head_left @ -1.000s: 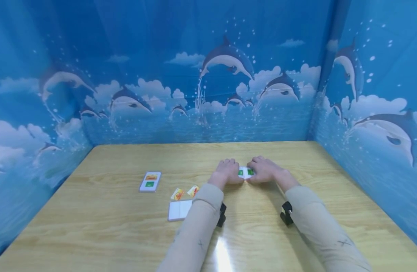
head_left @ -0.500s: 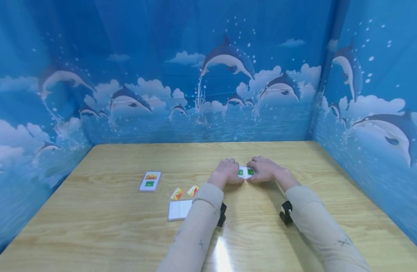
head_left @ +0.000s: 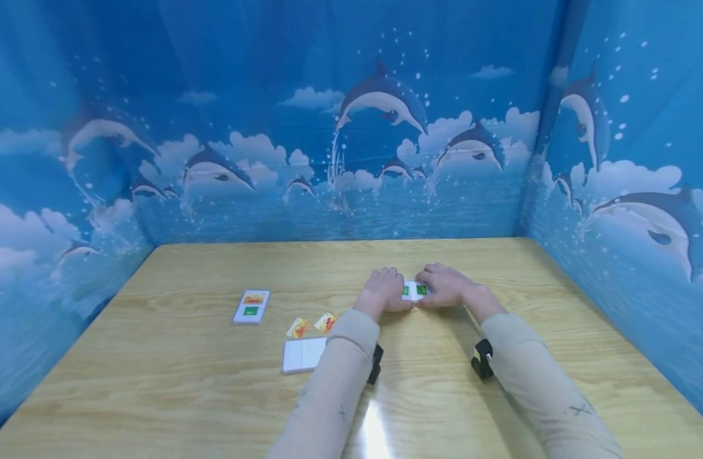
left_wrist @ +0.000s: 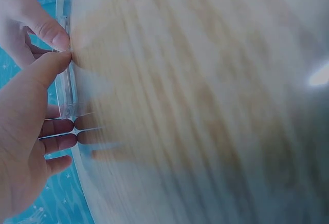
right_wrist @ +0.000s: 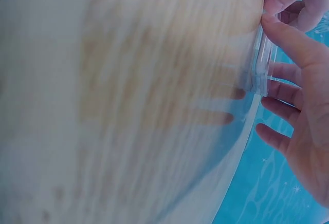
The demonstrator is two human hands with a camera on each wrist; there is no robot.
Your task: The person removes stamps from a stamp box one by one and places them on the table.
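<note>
Both hands work on a flat clear plastic case (head_left: 413, 291) toward the back of the table, with two green rectangles showing on its white face. My left hand (head_left: 384, 290) grips its left end, thumb (left_wrist: 57, 62) along the near edge and fingers beyond. At the other end, my right hand (head_left: 443, 285) holds it the same way. The two thumbs nearly meet at the near edge in the wrist views, where the case (right_wrist: 260, 62) shows edge-on low at the tabletop. The hands cover its ends in the head view.
To the left lies a similar case (head_left: 252, 306) with an orange picture and a green rectangle. Two small orange-and-yellow cards (head_left: 298, 327) lie near a white two-part tray (head_left: 302, 354), partly hidden by the left sleeve. A blue dolphin curtain (head_left: 242, 210) stands behind the wooden table (head_left: 173, 382).
</note>
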